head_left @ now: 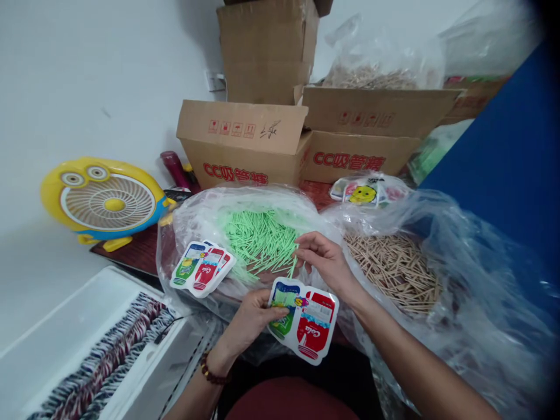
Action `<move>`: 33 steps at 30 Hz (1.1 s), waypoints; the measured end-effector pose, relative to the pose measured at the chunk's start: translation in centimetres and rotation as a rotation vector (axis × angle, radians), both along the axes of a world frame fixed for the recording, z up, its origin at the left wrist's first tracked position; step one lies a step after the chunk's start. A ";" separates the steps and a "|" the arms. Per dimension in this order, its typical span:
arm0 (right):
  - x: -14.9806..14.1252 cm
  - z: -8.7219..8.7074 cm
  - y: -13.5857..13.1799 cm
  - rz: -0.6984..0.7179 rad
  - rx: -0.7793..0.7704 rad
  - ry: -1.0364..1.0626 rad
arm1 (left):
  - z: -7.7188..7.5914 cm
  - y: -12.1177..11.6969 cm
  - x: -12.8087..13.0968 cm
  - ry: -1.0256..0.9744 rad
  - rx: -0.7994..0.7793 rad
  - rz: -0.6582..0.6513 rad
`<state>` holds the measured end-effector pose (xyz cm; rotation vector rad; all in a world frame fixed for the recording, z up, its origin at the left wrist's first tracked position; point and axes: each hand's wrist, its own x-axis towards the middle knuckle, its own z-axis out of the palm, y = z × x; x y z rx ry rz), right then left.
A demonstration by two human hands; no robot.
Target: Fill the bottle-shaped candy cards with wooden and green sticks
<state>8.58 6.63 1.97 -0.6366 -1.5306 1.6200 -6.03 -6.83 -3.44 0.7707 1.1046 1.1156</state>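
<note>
My left hand [254, 318] grips the left edge of a printed pouch [318, 326] shaped like two soda cans, one green and one red marked Cola. Above the pouch, my right hand [326, 259] pinches a thin light green stick [293, 267], its lower end by the pouch's top edge. Whether that end is inside the pouch I cannot tell. Behind my hands lies a heap of green sticks [258, 236] in an open clear plastic bag [196, 210]. A small stack of similar pouches [202, 269] rests on the bag's left side.
Brown sticks [398, 271] fill another plastic bag at the right. Cardboard boxes [245, 146] stand at the back, with a yellow fan [109, 201] at left. A white foam box [87, 326] holding striped packets sits at lower left; a blue panel [499, 151] rises at right.
</note>
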 end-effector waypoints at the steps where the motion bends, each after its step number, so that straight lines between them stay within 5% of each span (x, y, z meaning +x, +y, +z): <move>1: 0.1 -0.1 -0.1 0.012 -0.007 -0.008 | 0.1 0.0 0.1 -0.004 0.001 -0.001; 9: 1.2 -0.9 -0.7 0.152 0.021 -0.205 | 0.5 0.4 0.3 -0.033 -0.011 0.009; 19: 2.7 -0.1 0.3 0.498 0.415 -0.376 | 0.6 0.8 0.5 -0.076 -0.017 0.003; 22: 2.7 -0.4 0.6 0.583 0.395 -0.459 | 0.6 1.0 0.6 -0.078 -0.016 -0.005; 27: 2.5 -1.0 0.8 0.482 0.297 -0.415 | 0.7 1.2 1.0 -0.103 -0.023 -0.001; 33: 2.5 -0.9 1.0 0.635 0.178 -0.481 | 0.6 1.4 0.9 -0.103 -0.010 -0.012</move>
